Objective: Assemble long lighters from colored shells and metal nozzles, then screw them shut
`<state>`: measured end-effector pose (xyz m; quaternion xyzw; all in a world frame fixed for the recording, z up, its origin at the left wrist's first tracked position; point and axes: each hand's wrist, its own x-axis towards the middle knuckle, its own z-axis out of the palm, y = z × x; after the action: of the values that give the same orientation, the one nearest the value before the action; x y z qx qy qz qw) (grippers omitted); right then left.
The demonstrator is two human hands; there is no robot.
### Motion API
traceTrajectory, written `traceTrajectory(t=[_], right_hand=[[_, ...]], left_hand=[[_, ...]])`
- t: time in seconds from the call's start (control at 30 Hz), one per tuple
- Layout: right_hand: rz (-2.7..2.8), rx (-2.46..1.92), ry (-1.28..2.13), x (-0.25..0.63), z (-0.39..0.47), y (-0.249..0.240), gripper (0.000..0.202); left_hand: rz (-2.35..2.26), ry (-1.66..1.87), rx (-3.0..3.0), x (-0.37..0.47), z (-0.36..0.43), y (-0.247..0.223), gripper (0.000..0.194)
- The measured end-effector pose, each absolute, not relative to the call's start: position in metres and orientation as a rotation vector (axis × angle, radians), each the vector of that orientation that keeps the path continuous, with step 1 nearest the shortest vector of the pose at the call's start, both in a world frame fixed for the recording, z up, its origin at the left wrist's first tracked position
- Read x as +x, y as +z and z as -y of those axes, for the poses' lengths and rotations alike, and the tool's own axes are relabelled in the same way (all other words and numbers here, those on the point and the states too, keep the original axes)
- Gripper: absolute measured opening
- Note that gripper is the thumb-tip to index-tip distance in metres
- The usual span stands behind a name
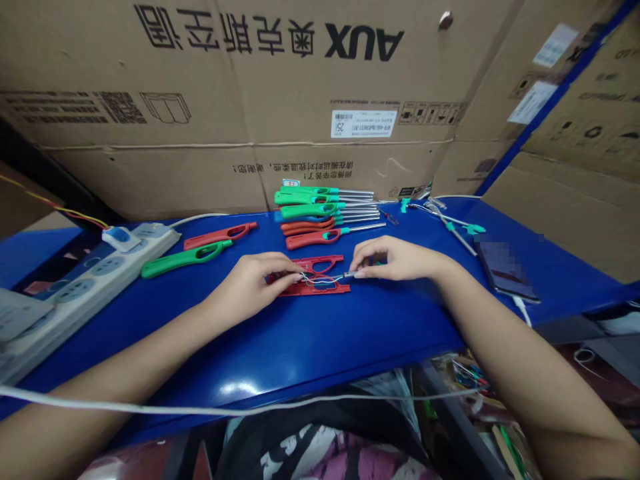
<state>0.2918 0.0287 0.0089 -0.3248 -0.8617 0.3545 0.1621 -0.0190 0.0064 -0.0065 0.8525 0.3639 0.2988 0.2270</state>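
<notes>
Two red casing halves [325,289] lie on the blue table between my hands. My left hand [260,283] is closed in a pinch over their left end, at the wires. Thin white and dark wires [323,281] run above the halves from those fingertips to my right hand. My right hand [387,260] pinches a small metal-coloured end piece [349,274] just right of the halves. What sits under my left fingers is mostly hidden.
Several assembled lighters [310,211] lie behind the hands. Red [215,237] and green casings [185,259] rest at left, beside a power strip [95,280]. Loose tube parts [463,239] and a phone [505,267] are at right. A white cable [250,408] crosses in front; cardboard [200,160] stands behind.
</notes>
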Motion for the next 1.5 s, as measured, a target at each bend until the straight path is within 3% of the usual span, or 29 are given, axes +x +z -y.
traceTrajectory(t=[0.13,0.77,1.5], right_hand=[[2.468,-1.037,1.136,0.289,-0.027,0.008,0.032],[2.541,-0.96,1.073,0.283,-0.022,0.007,0.023],[2.482,-0.945,1.137,0.283,-0.021,0.008,0.026]], left_hand=[[-0.92,0.811,2.529,-0.019,-0.007,-0.007,0.025],[-0.902,0.763,2.592,-0.02,-0.011,-0.016,0.023],[-1.025,0.627,2.371,-0.022,-0.013,-0.005,0.027]])
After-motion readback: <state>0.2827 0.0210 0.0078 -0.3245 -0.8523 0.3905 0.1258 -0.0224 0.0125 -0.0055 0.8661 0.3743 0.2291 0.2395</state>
